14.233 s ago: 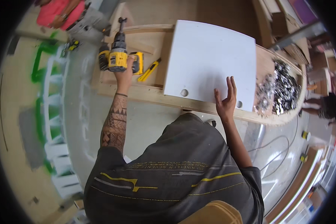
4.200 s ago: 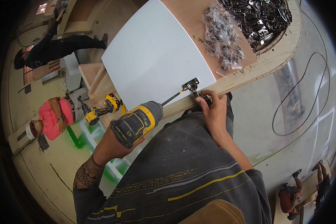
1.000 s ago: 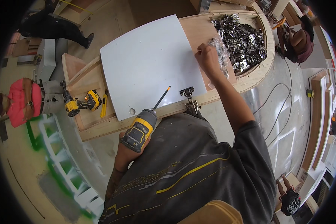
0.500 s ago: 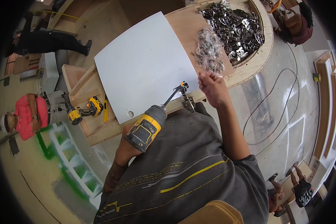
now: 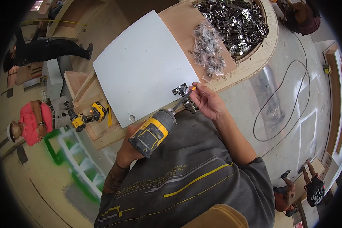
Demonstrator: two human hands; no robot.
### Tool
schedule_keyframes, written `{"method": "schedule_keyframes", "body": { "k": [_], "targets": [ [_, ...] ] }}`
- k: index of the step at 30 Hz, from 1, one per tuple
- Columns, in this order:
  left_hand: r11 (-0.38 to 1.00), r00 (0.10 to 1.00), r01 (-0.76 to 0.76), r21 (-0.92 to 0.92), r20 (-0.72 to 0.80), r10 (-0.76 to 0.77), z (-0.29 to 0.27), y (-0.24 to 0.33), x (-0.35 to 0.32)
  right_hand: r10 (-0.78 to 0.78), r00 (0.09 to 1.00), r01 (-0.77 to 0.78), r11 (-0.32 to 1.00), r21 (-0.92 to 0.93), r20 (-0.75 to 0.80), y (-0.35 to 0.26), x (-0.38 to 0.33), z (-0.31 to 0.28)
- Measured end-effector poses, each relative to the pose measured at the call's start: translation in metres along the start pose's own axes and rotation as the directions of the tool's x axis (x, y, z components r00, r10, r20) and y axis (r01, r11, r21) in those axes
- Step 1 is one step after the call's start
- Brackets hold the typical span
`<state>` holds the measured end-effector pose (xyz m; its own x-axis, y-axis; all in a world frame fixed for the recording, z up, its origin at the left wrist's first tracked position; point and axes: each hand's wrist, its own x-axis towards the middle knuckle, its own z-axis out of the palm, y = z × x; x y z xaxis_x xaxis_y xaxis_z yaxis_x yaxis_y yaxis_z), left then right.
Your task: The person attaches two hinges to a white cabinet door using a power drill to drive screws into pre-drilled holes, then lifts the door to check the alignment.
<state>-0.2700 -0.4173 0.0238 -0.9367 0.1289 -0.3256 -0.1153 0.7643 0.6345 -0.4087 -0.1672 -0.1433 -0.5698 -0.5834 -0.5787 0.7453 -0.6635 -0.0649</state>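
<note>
My left hand (image 5: 130,141), mostly hidden behind the tool, grips a yellow-and-black cordless impact driver (image 5: 151,132). Its long bit points up and right, ending in an orange tip. At that tip the fingers of my right hand (image 5: 208,102) are pinched together; whatever small piece they hold is too small to make out. Close beside the bit, a metal cabinet hinge (image 5: 181,89) sits at the near right corner of a white panel (image 5: 140,68), its other part hanging over the edge. The panel lies flat on a wooden workbench.
Clear plastic packets of small hardware (image 5: 209,49) lie beyond the panel, beside a heap of metal hinges (image 5: 235,26). Left stand a second yellow drill (image 5: 88,116) and a yellow knife (image 5: 109,114). A cable (image 5: 255,125) loops over the floor. Several people are around, one in a pink shirt (image 5: 33,121).
My right hand has come left from near the packets to the bit's tip. The driver has shifted slightly right, its tip now beside the hinge rather than over it.
</note>
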Motion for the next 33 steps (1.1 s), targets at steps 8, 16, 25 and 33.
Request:
{"method": "schedule_keyframes", "body": {
  "k": [8, 16, 25, 33],
  "targets": [
    [0.981, 0.991, 0.130, -0.145, 0.063, -0.122, -0.008, 0.009, 0.002, 0.117, 0.984, -0.140, 0.974, 0.179, 0.131, 0.001, 0.007, -0.009],
    [0.998, 0.997, 0.002, 0.066, 0.080, -0.008, -0.021, 0.018, 0.005, 0.223, 0.974, -0.227, 0.965, 0.131, 0.040, 0.011, 0.005, -0.004],
    [0.946, 0.940, 0.317, -0.069, 0.157, -0.303, -0.029, 0.056, 0.028, 0.230, 0.969, -0.231, 0.973, 0.003, -0.086, 0.027, 0.010, 0.006],
    [0.960, 0.970, 0.192, 0.206, 0.110, -0.217, -0.032, 0.044, 0.021, 0.245, 0.962, -0.251, 0.967, -0.037, -0.124, 0.026, 0.013, 0.008]
  ]
}}
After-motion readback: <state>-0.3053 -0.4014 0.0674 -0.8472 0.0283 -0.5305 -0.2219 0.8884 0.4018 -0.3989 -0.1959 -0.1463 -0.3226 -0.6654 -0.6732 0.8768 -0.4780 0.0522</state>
